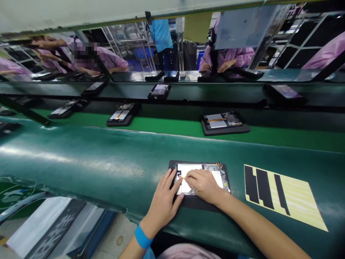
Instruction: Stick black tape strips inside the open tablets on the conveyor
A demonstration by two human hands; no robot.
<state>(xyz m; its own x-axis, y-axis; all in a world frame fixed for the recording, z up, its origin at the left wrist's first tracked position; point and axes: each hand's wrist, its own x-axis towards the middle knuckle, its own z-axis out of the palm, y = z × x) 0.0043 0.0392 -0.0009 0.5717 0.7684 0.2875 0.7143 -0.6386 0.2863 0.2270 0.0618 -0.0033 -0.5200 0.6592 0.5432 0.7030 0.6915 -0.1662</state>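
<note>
Near the front edge of the desk (pixel 107 154), head view: device (pixel 190 167) opened, white panels and circuitry exposed, carried on a dark tray (pixel 201 204). Long axis laid roughly parallel to the desk's front edge, left to right; some tray left uncovered along its near side.

Left hand (pixel 165 196), blue band (pixel 142 236) at the wrist: fingers spread, thumb well apart from forefinger, tips rested on the device's left end. No object seen gripped there.

Right hand (pixel 204 184): brought in from the right across the white panel, fingers bent and bunched. Yellow tab (pixel 184 177) seen just left of these tips, between them and the left hand's fingers. Right hand judged slightly the nearer, though both are very close. Whether the tab is pinched or only pressed cannot be told; thumb hidden. Small greyish piece below the right fingers, too unclear to be named.

Toward the desk's right end, apart from the tray: pale yellow sheet (pixel 304 205) laid flat, black strips (pixel 265 189) stuck across its left half.

Past the desk's far edge: green belt (pixel 172 125), similar units (pixel 225 120) carried on it. Farther back, pink-sleeved people (pixel 244 57) seated at work.
</note>
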